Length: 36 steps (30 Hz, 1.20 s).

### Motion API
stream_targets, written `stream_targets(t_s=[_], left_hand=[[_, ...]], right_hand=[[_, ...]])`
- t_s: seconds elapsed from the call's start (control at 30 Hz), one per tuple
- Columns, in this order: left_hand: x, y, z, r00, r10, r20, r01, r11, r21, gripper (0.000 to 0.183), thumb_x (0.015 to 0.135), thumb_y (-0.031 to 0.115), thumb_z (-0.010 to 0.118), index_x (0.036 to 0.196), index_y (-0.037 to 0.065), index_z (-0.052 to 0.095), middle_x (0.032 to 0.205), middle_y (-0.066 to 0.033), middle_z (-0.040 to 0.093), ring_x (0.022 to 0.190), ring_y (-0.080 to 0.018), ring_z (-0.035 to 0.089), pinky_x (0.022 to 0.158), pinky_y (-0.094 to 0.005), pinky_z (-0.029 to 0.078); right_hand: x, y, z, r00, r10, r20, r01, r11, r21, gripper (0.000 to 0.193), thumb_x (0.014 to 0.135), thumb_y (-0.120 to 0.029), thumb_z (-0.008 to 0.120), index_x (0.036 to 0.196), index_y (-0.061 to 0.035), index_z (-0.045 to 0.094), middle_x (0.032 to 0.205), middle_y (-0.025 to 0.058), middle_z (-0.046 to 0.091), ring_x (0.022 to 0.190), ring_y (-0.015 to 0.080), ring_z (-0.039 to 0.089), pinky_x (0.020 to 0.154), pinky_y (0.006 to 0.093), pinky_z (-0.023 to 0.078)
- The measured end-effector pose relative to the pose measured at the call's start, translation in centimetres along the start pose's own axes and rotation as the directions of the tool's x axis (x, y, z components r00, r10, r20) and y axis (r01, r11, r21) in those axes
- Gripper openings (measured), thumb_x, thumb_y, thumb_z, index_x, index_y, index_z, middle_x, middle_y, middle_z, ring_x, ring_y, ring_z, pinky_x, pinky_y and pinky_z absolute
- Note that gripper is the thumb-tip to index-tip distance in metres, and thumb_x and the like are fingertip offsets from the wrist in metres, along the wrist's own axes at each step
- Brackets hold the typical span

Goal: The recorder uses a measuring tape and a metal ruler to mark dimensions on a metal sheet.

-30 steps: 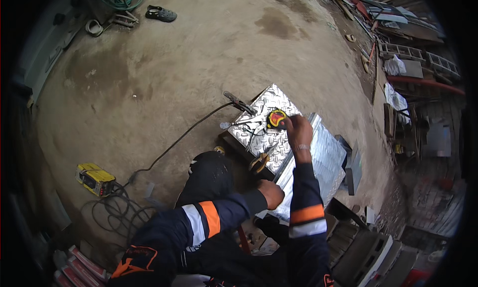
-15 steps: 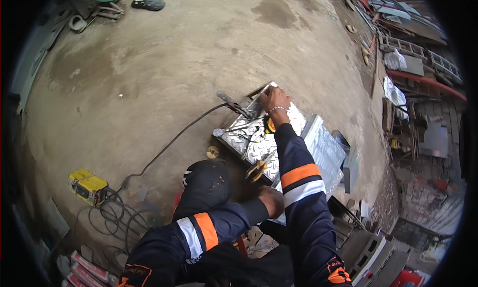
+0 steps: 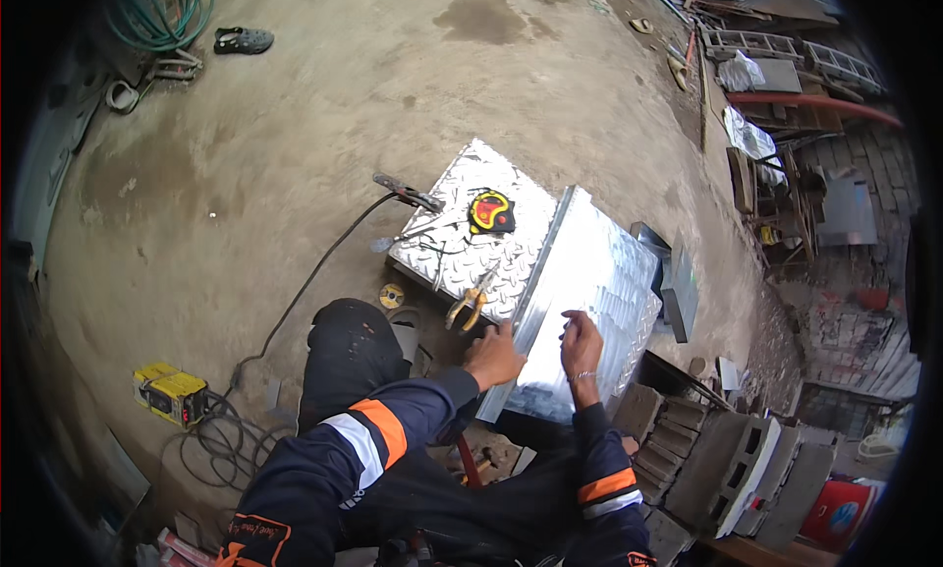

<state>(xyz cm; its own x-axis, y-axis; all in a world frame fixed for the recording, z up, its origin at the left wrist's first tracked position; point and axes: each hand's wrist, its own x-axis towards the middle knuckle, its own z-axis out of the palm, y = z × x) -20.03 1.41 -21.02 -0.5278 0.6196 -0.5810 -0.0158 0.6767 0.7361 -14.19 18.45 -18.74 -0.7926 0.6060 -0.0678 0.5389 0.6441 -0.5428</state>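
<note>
A shiny metal sheet (image 3: 589, 282) with a raised, folded left edge lies in front of me, overlapping a chequer plate (image 3: 521, 179). My left hand (image 3: 494, 359) grips the near part of that folded edge, its fingers bent against it. Over the sheet's near half is my right hand (image 3: 582, 344), fingers curled together; whatever they may hold is too small to make out. On the chequer plate rest a yellow and black tape measure (image 3: 490, 212) and, at its near edge, yellow-handled pliers (image 3: 468, 307). A cable clamp (image 3: 408, 192) bites the plate's left edge.
A yellow welding machine (image 3: 171, 394) with coiled black cable sits at left. Near my knee lies a small yellow disc (image 3: 391, 296). Grey hollow blocks (image 3: 727, 469) are stacked at lower right; metal offcuts (image 3: 678, 290) stand beyond the sheet. A ladder (image 3: 751, 44) lies far right.
My right hand has drawn back from the chequer plate's far corner to above the metal sheet, uncovering the tape measure. My left hand remains at the sheet's folded edge. The view has shifted.
</note>
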Motion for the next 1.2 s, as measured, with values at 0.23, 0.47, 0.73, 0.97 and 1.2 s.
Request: stream_targets(t_s=[0.23,0.47,0.73,0.97,1.2], left_hand=[[1.1,-2.6,4.6,0.946,0.084,-0.313,-0.136,0.979,-0.149,0.062,0.081,0.025,0.065,0.128,-0.002,0.033,0.120,-0.0317,0.050,0.110,-0.0469,0.050,0.094,-0.0473,0.041],[1.6,-3.5,6.3,0.892,0.261,-0.370,-0.321,0.941,-0.110,0.080,0.082,0.021,0.063,0.143,-0.002,0.016,0.134,-0.0297,0.042,0.119,-0.0454,0.046,0.097,-0.0438,0.040],[1.9,-3.1,6.0,0.927,0.185,-0.325,-0.276,0.926,-0.259,0.081,0.078,0.015,0.067,0.145,0.007,0.022,0.130,-0.0245,0.049,0.116,-0.0404,0.050,0.095,-0.0399,0.043],[1.7,-3.2,5.6,0.929,0.182,-0.321,-0.265,0.934,-0.238,0.079,0.077,0.015,0.067,0.145,0.012,0.026,0.129,-0.0203,0.052,0.114,-0.0377,0.052,0.094,-0.0388,0.044],[1.3,-2.5,4.8,0.965,0.103,-0.243,-0.168,0.950,-0.263,0.077,0.078,0.015,0.066,0.145,0.013,0.028,0.130,-0.0191,0.051,0.117,-0.0370,0.050,0.096,-0.0386,0.042]], right_hand=[[-1.0,0.4,4.0,0.999,0.030,0.041,-0.033,0.996,0.078,0.053,0.084,-0.030,0.064,0.120,0.0061,0.048,0.106,0.0239,0.051,0.093,0.0363,0.058,0.076,0.0427,0.049],[-0.8,-0.4,5.5,0.995,0.063,0.073,-0.058,0.996,-0.073,0.087,0.074,-0.044,0.072,0.133,0.0049,0.030,0.119,0.0267,0.041,0.098,0.0438,0.055,0.079,0.0455,0.050],[-0.2,-0.3,5.7,0.994,0.089,0.071,-0.085,0.995,-0.054,0.084,0.074,-0.040,0.072,0.133,0.0033,0.031,0.117,0.0252,0.041,0.097,0.0440,0.055,0.079,0.0471,0.050],[-0.2,-0.6,5.8,0.998,0.044,0.037,-0.042,0.998,-0.052,0.080,0.074,-0.037,0.071,0.132,0.0034,0.033,0.117,0.0256,0.042,0.095,0.0449,0.056,0.078,0.0480,0.049],[-0.1,-0.5,5.7,0.998,0.051,0.044,-0.048,0.997,-0.058,0.079,0.074,-0.036,0.072,0.131,0.0035,0.034,0.116,0.0255,0.042,0.095,0.0446,0.056,0.079,0.0478,0.049]])
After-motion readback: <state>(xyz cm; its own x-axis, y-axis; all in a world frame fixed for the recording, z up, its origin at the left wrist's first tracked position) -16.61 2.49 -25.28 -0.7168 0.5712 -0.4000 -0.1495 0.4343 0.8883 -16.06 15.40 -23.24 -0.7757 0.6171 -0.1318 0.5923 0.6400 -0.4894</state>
